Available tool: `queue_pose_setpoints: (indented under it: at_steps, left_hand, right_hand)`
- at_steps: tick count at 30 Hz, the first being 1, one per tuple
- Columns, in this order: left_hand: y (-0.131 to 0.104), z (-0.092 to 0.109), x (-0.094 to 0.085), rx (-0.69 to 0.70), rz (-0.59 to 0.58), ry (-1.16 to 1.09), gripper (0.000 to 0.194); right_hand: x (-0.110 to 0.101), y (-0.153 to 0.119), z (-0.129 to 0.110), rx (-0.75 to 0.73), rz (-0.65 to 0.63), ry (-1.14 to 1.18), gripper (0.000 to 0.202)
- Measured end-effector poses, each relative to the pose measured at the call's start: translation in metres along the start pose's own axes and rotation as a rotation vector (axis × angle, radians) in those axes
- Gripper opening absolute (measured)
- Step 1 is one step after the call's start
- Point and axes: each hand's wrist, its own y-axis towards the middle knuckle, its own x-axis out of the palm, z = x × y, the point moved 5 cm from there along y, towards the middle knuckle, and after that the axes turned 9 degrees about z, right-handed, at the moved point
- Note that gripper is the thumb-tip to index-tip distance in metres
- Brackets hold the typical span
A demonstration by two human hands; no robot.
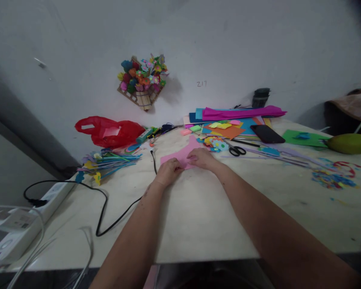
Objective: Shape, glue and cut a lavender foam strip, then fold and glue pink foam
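Note:
A pink paper sheet (pixel 189 150) lies on the pale table (pixel 198 216) in front of me. My left hand (pixel 168 171) pinches its near left edge with closed fingers. Pressing on the sheet's near right edge, my right hand (pixel 204 158) also grips it. Both forearms reach forward from the bottom of the view. Black-handled scissors (pixel 237 150) lie just to the right of my right hand, beside small cut paper flowers (pixel 215 143).
A stack of coloured paper (pixel 228 120), a black phone (pixel 267 133) and a green fruit (pixel 350 143) sit at the right. A red plastic bag (pixel 110 131), paper flower sticks (pixel 108 162), a black cable (pixel 108 208) and a white power strip (pixel 24 224) lie at the left. Paper scraps (pixel 333 176) litter the right side.

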Motion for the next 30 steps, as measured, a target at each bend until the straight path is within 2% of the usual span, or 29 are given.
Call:
queue_pose_setpoints:
  at_steps: [5,11,19,30]
  left_hand:
    - [0.0,-0.001,0.001,0.003,0.002,0.022,0.012]
    - [-0.001,-0.001,0.001,0.003,0.006,0.026,0.013]
    - [-0.001,-0.001,0.0,-0.033,-0.009,0.048,0.013]
    - [-0.001,-0.002,-0.002,-0.095,0.019,0.056,0.014]
  right_hand:
    - [-0.01,-0.002,-0.014,-0.19,-0.018,-0.014,0.017]
    - [-0.006,-0.004,-0.023,-0.3,-0.032,-0.129,0.018]
    - [-0.005,-0.006,-0.028,-0.341,-0.049,-0.168,0.021]
    - [-0.003,-0.007,-0.026,-0.301,-0.061,-0.171,0.022]
